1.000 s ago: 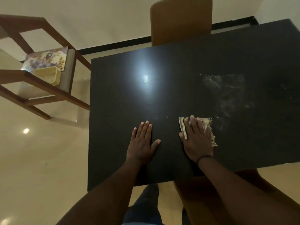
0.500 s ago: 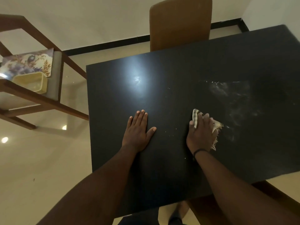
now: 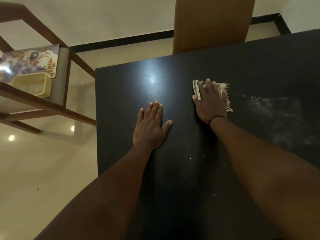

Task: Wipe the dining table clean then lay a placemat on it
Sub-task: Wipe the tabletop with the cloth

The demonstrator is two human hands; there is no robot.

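The black dining table (image 3: 121, 94) fills the right and lower part of the head view. My right hand (image 3: 210, 103) presses flat on a small striped, frayed cloth (image 3: 196, 87) near the table's middle. My left hand (image 3: 149, 127) lies flat on the tabletop to its left, fingers spread, holding nothing. A whitish powdery smear (image 3: 277, 115) covers the table right of the cloth, and a few crumbs (image 3: 199, 161) lie between my forearms. A floral placemat (image 3: 29, 60) rests on a chair seat at the far left.
A yellow plastic tub (image 3: 32, 84) sits on the placemat on the wooden-framed chair (image 3: 72, 56) at the left. A brown high-backed chair (image 3: 211, 23) stands at the table's far edge. Glossy beige floor (image 3: 43, 161) lies left of the table.
My right hand has slid the cloth away from me, toward the table's far edge. The left hand stays flat in place. The camera has leaned further over the table.
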